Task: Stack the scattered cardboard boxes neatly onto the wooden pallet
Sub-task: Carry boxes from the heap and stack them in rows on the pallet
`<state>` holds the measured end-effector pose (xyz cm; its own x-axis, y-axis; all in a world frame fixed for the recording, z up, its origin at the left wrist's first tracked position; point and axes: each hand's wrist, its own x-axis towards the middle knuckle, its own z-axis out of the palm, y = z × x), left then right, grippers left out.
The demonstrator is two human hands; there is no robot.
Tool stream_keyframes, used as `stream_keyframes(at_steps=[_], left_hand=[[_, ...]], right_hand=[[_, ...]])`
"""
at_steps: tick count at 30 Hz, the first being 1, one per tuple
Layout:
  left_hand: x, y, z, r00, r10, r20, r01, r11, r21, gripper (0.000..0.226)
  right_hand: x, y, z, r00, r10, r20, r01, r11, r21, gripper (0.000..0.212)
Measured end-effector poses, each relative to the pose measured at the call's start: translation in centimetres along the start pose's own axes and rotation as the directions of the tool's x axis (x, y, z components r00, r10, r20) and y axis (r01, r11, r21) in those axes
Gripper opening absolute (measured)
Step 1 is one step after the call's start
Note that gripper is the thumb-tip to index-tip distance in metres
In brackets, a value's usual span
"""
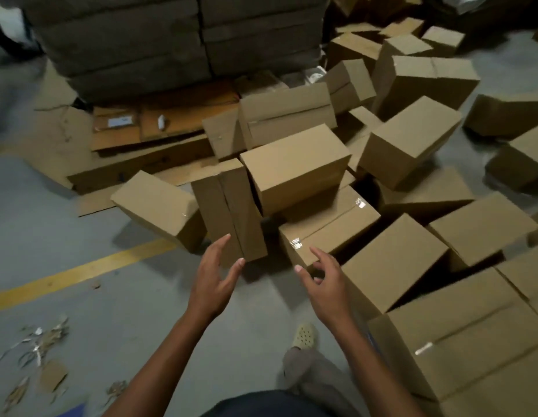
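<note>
Both the left hand (pixel 215 278) and right hand (pixel 323 282), fingers spread and empty, hover near the upright box (pixel 228 212) on the floor (pixel 81 236), which may topple and bring down the box above (pixel 298 168) if pulled.

A grey concrete floor (pixel 81 236) crossed by a yellow painted line (pixel 81 270) is carrying a jumble of tilted cardboard boxes (pixel 406 260) at right, flattened cardboard sheets (pixel 159 136) behind them, and torn cardboard scraps (pixel 39 350) lying at lower left.
</note>
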<state>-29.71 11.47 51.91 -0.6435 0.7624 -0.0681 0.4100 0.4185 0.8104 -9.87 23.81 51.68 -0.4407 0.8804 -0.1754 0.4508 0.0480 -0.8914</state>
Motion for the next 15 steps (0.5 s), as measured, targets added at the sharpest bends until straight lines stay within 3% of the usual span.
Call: stream_keyframes(at_steps=[9, 15], left_hand=[[13.0, 1.5, -2.2, 0.965, -0.173, -0.199, 0.154, 0.982, -0.105, 0.06], [21.3, -1.3, -4.7, 0.941, -0.242, -0.235, 0.19, 0.956, -0.225, 0.051]], right_hand=[[16.3, -5.3, 3.0, 0.985, -0.048, 0.165, 0.057, 0.997, -0.051, 0.055], [25.5, -8.6, 7.2, 0.977, -0.041, 0.208, 0.059, 0.995, -0.078, 0.055]])
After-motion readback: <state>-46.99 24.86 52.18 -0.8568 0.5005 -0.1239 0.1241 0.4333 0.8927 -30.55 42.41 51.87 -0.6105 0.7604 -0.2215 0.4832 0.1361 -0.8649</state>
